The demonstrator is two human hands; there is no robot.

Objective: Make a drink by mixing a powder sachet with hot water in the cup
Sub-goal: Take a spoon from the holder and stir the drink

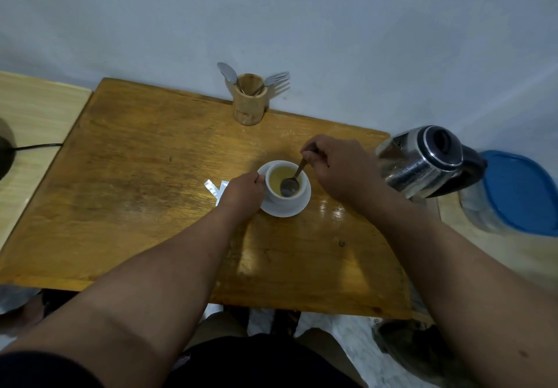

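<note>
Cup (285, 190): white, on white saucer (297, 208), centre of frame, holds pale yellow liquid.
Left hand (241, 194): fingers curled closed against cup's left side, gripping it; handle hidden under hand.
Right hand (335, 161): fingertips pinched shut on spoon (291, 183) handle; bowl of spoon down in the liquid.
Sachet (214, 190): silver, lying flat on table (136, 191), just left of left hand, partly hidden; can't tell if empty.
Kettle (428, 161): steel, right edge of frame, just off table corner.
Utensil holder (249, 99): wooden, upper centre against wall, spoon and fork inside.
Blue-lidded container (519, 191): far right, beside kettle.
</note>
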